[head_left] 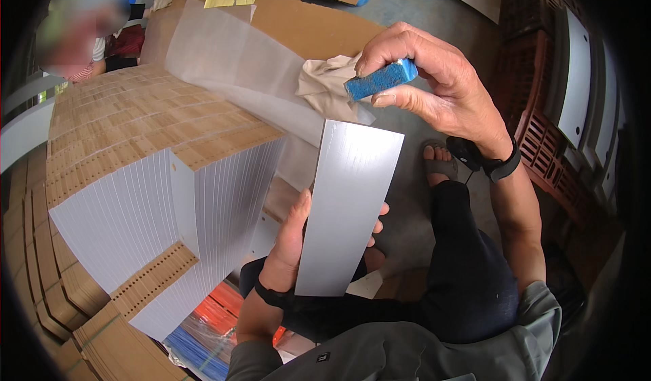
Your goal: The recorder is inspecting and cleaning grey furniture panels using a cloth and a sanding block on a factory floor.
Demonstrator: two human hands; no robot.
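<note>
A flat, rectangular silver-grey panel [349,208] is tilted upright in front of me. My left hand [287,242] is closed around it, thumb along the left edge and fingertips showing past the right edge. Above the panel's top right corner, my right hand [441,76] pinches a small blue sanding block [382,81] between thumb and fingers. The block's face looks rough and worn, and it is apart from the panel. Behind the block lies a crumpled cream cloth [324,86].
To the left stands a big stack of grey-faced panels [129,225] with brown edges. Brown boards [102,340] are piled at the lower left. Reddish-brown plastic crates [542,150] line the right. Another person [85,35] is at the far left. Cardboard [305,32] lies beyond.
</note>
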